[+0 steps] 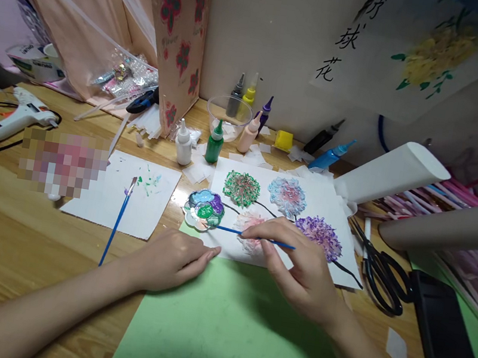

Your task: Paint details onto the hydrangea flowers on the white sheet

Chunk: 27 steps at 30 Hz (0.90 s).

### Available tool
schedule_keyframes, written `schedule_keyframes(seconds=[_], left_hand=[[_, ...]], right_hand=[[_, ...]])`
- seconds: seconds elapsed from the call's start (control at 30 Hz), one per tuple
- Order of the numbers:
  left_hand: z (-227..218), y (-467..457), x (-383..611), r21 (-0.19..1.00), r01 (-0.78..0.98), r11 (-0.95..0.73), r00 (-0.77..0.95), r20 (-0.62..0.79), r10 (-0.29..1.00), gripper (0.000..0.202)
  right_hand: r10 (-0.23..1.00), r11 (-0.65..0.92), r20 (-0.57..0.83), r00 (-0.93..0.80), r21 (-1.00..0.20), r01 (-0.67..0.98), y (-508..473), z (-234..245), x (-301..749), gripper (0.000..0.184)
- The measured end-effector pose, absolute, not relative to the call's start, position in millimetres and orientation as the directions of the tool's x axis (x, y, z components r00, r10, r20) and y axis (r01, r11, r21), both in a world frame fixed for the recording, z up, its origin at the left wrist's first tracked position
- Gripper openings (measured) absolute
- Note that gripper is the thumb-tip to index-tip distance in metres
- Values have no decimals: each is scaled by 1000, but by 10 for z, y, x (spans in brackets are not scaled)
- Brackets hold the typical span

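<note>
My right hand [298, 261] is closed round a thin blue paintbrush [229, 230], held nearly level. The brush's far end reaches the flower-shaped palette [190, 216], which holds green, purple, light blue and white paint. Beneath the hand, a pale pink textured flower [250, 252] is partly hidden on the white paper [227, 254]. Green [242, 188], blue [287, 196] and purple [319, 236] textured flowers surround it, with dark stem lines. My left hand [178, 260] rests on the lower left paper edge, fingers curled in and a fingertip pressing down; nothing shows in it.
A second paintbrush [118, 220] lies over a paint-spotted white sheet [155, 190] at left. Paint bottles [214, 143] stand behind the palette. Right are black scissors [383, 271] and a black phone [445, 333]. A glue gun [15, 114] lies far left; green paper [233, 329] is in front.
</note>
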<state>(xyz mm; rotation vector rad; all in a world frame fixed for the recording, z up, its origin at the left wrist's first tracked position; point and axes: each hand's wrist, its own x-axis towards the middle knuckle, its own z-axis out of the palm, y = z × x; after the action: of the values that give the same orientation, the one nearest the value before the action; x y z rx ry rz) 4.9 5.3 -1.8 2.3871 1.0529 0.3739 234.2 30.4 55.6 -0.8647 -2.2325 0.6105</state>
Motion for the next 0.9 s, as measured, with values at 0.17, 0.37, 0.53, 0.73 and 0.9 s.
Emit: schedule_keyframes(seconds=[0.17, 0.37, 0.53, 0.73, 0.9], left_hand=[[-10, 52, 50, 543, 614, -573, 659, 48, 751, 51], [-7, 56, 48, 532, 612, -585, 663, 58, 747, 52], [-11, 52, 47, 533, 618, -577, 660, 46, 750, 51], [-15, 49, 47, 544, 599, -588, 667, 68, 742, 48], [-17, 50, 47, 557, 601, -573, 664, 51, 746, 48]], right_hand=[[723, 675, 441, -532, -617, 405, 305, 564, 2369, 22], [795, 605, 497, -347, -610, 512, 349, 652, 2488, 17], [748, 653, 547, -377, -500, 569, 368, 675, 2485, 16], [723, 678, 541, -430, -438, 590, 377, 679, 2471, 18], [721, 680, 549, -422, -448, 580, 379, 689, 2487, 17]])
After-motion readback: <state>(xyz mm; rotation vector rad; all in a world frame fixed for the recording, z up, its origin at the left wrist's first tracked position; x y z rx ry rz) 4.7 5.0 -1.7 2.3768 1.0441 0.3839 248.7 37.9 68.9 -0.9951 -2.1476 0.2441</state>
